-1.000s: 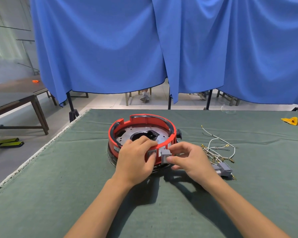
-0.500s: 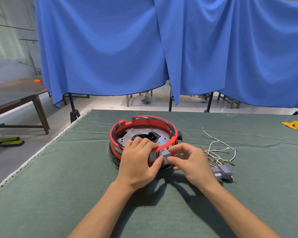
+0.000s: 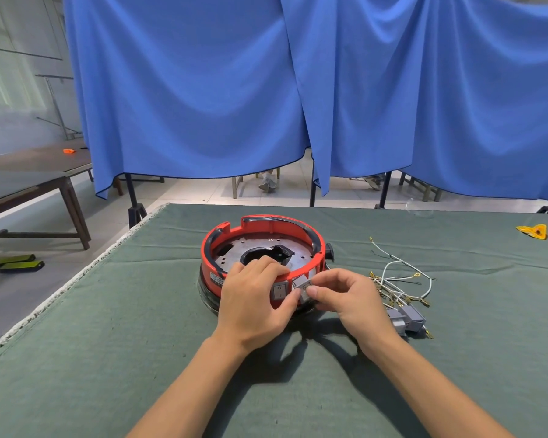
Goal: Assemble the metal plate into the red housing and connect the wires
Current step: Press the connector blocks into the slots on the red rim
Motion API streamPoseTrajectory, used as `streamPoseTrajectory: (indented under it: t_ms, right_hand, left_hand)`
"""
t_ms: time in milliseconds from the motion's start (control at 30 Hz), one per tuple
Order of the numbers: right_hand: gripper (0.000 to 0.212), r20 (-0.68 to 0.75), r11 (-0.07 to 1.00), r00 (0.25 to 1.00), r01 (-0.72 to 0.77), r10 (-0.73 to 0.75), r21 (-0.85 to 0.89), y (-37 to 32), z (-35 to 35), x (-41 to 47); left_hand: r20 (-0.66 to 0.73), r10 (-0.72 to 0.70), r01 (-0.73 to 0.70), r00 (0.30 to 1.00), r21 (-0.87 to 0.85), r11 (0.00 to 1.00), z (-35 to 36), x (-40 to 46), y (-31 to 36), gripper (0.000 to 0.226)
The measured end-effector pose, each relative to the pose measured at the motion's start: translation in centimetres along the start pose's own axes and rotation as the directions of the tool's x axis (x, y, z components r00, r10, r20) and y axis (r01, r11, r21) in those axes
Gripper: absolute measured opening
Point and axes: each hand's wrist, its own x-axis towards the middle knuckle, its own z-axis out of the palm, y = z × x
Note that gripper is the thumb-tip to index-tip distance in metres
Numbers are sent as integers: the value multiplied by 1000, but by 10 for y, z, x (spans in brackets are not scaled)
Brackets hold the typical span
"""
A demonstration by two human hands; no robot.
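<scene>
now r hand (image 3: 348,298) still pinches grey switch (image 3: 304,289), l hand (image 3: 253,298) still grips red housing (image 3: 298,230)

The setting is a workshop or assembly training area. A work table covered in green cloth (image 3: 108,343) stands in front of blue curtains (image 3: 203,90) hung on black stands (image 3: 133,200). The floor is tiled (image 3: 196,194). A long wooden bench (image 3: 29,181) stands to the left. Loose wires (image 3: 396,279) and a partly built red housing (image 3: 260,229) lie on the cloth.
</scene>
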Motion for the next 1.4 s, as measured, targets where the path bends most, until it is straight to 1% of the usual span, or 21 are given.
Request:
streamPoseTrajectory:
  t_ms: [233, 367, 567, 633, 700, 767, 833, 900, 1000, 1067, 1167, 1267, 1333, 1400]
  right_hand:
    - [16, -51, 990, 998, 37, -44, -133, 6, 7, -3]
    - [23, -48, 989, 997, 59, -66, -134, 5, 5, -3]
    - [27, -67, 986, 990, 116, -125, -117, 10, 6, -1]
    - [28, -76, 974, 983, 150, -165, -169, 11, 8, -2]
    - [29, -79, 941, 970, 202, -231, -271, 10, 7, -2]
    - [26, -51, 870, 944, 279, -327, -407, 7, 4, -2]
    - [24, 32, 772, 919, 348, -393, -531, 3, -2, 2]
    - [26, 127, 724, 924, 363, -360, -586, 2, -7, 6]
    - [30, 234, 719, 943, 333, -238, -610, 3, -14, 14]
    - [31, 281, 720, 937, 340, -206, -605, 3, -18, 19]
    - [27, 300, 704, 931, 356, -208, -614, 2, -20, 25]
    - [17, 302, 718, 925, 372, -232, -588, 2, -18, 28]
    - [13, 299, 717, 922, 382, -248, -583, 2, -16, 30]
    - [7, 285, 707, 918, 393, -274, -587, 3, -14, 29]
  left_hand:
    - [-4, -25, 25, 1000, -17, 1000, 0, 1, 2, 30]
    - [-11, -18, 17, 1000, -19, 1000, 0, 1, 3, 29]
    - [-17, -20, 20, 1000, -22, 1000, 0, 1, 3, 30]
    - [-20, -26, 25, 999, -18, 1000, 0, 1, 3, 31]
    - [-25, -29, 28, 999, -14, 999, 1, 1, 3, 32]
    - [-31, -31, 31, 999, -19, 999, 1, 1, 3, 33]
    - [-35, -35, 33, 999, -33, 999, 1, 2, 2, 32]
    - [-49, -31, 29, 998, -53, 998, 0, 2, 2, 31]
    - [-79, -21, 15, 997, -77, 997, 0, 3, 1, 29]
    - [-95, -19, 11, 995, -84, 996, -1, 3, 1, 28]
    - [-113, -27, 17, 993, -88, 996, -1, 4, 1, 24]
    - [-118, -38, 27, 992, -98, 995, -1, 5, 2, 29]
    - [-103, -52, 41, 993, -110, 993, -2, 5, 2, 30]
    - [-84, -69, 58, 994, -124, 991, -2, 6, 1, 25]
